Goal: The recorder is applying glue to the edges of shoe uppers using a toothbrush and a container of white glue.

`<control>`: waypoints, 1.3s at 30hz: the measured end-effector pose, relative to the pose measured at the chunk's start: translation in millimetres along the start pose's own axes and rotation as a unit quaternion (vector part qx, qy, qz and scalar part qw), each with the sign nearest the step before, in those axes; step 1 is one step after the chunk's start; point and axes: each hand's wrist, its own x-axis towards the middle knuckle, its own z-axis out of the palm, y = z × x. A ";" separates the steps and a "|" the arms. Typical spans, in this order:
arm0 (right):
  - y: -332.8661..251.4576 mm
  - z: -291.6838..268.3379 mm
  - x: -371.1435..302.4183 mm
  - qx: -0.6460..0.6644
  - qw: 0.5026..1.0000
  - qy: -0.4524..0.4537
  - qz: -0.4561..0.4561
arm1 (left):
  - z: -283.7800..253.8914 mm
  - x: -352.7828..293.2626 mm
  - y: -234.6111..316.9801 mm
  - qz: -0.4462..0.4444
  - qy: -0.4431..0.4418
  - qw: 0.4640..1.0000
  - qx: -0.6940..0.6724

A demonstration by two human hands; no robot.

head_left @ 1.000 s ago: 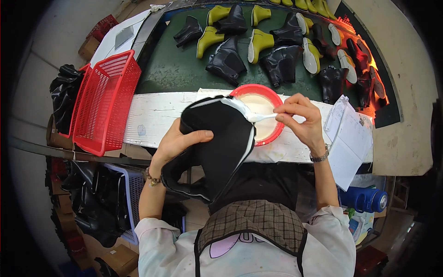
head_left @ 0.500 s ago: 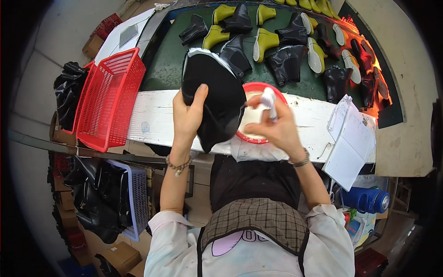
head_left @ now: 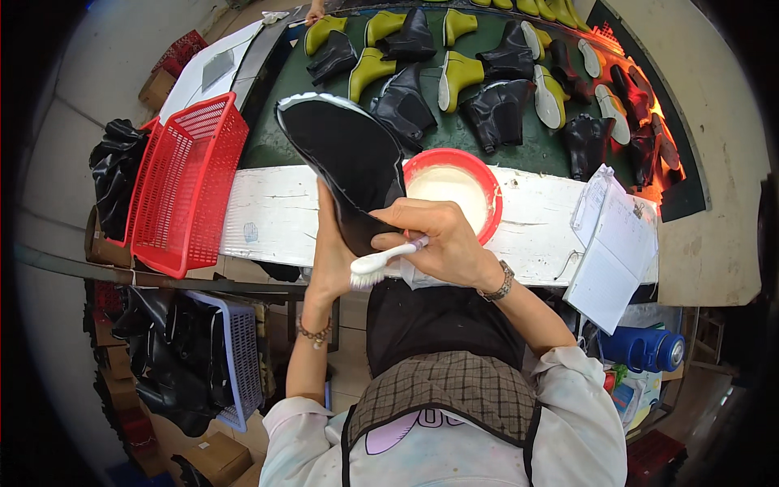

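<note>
My left hand is closed around the lower part of a black boot upper, whose open edge is lined with a whitish strip. The upper stands tilted over the white board, its wide end toward the far left. In my right hand is a white toothbrush, bristles down and head toward my left wrist. The right thumb and index finger also reach the upper's right edge, and seem to touch it. Just beyond that hand sits a red bowl of cream-coloured paste, partly hidden by the hand and the upper.
Black boots and yellow-green boots stand on the green conveyor belt, some under a red glow. At left are red baskets and a lilac basket of black uppers. A notebook hangs at right. Another person's hand touches a far boot.
My right hand has moved left and down from the bowl to the upper, turning the toothbrush head toward me. The upper has tilted left. Another person's hand and a yellow-green boot have appeared far left.
</note>
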 end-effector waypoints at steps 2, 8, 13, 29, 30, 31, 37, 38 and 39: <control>1.6 1.9 -2.6 0.021 0.999 -0.004 0.036 | 3.6 -10.1 -10.0 -0.023 0.048 0.998 -0.041; 32.8 -71.1 -40.5 -0.336 0.916 0.082 0.204 | -18.5 -27.9 -14.5 0.001 0.071 0.990 0.122; 70.1 -84.1 -72.1 -0.501 0.843 -0.040 0.189 | -21.1 -34.8 -16.5 0.012 0.014 0.989 0.144; 21.1 -102.5 -33.2 -0.171 0.969 0.178 0.002 | -15.9 -47.8 13.8 -0.002 -0.092 0.994 0.056; 16.9 -99.5 -40.0 -0.180 0.970 0.163 0.000 | -21.1 -45.6 12.9 0.029 -0.072 0.992 0.103; 18.8 -95.8 -49.4 -0.172 0.972 0.159 0.005 | -22.6 -43.4 11.9 0.048 -0.056 0.989 0.127; 10.0 -91.4 -56.2 -0.154 0.974 0.160 0.051 | -21.6 -33.2 6.3 0.100 -0.028 0.984 0.144; 12.5 -93.2 -52.3 -0.184 0.963 0.186 0.061 | -21.4 -30.6 5.7 0.117 -0.040 0.979 0.163; 16.4 -95.2 -47.7 -0.176 0.965 0.188 0.048 | -20.6 -27.9 3.4 0.126 -0.033 0.976 0.177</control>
